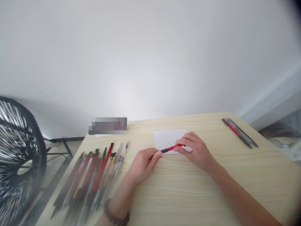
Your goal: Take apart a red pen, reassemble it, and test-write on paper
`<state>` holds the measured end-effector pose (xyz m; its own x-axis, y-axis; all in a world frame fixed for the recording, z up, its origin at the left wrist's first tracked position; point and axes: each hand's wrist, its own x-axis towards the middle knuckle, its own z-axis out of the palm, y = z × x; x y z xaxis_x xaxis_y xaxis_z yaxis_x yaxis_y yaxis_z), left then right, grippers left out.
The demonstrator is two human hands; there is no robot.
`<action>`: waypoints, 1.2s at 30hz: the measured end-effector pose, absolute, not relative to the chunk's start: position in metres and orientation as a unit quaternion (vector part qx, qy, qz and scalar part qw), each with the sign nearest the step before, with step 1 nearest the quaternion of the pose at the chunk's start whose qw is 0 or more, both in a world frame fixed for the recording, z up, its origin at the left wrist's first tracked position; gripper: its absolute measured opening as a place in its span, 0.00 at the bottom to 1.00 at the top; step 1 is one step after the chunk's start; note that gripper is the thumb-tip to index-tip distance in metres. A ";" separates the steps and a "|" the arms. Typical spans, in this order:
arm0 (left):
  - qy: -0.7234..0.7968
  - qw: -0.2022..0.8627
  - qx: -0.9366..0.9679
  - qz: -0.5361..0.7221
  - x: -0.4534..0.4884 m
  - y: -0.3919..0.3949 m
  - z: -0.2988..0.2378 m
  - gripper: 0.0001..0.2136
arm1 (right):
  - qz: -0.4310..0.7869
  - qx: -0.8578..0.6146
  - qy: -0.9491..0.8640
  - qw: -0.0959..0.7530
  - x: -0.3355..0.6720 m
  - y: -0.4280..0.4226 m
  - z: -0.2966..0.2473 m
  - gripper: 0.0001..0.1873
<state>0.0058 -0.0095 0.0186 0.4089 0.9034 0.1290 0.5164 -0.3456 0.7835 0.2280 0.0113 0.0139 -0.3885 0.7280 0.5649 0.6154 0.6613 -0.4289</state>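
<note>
A red and black pen point(172, 148) is held level between both hands over the light wooden table point(178, 191). My left hand point(144, 164) pinches its black end with thumb and fingers closed. My right hand point(196, 150) grips the red end, fingers curled. Just behind the pen lies a white sheet of paper point(168, 138), partly covered by my right hand. A beaded bracelet point(115, 215) is on my left wrist.
Several pens and pencils point(94, 175) lie in a row at the table's left. A few more pens point(238, 131) lie at the far right corner. A blurred dark object point(108, 125) rests at the back edge. A black wire chair point(16, 157) stands left of the table.
</note>
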 end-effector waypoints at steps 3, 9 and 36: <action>0.477 0.351 0.708 0.384 0.007 -0.009 0.015 0.12 | 0.084 -0.425 -0.823 0.367 0.228 0.010 0.012 0.09; 0.512 0.348 0.658 0.428 0.010 -0.010 0.012 0.09 | 0.120 -0.464 -0.797 0.367 0.228 0.010 0.008 0.12; 0.566 0.306 0.677 0.357 0.010 -0.006 0.014 0.11 | 0.103 -0.450 -0.780 0.424 0.224 0.012 0.008 0.06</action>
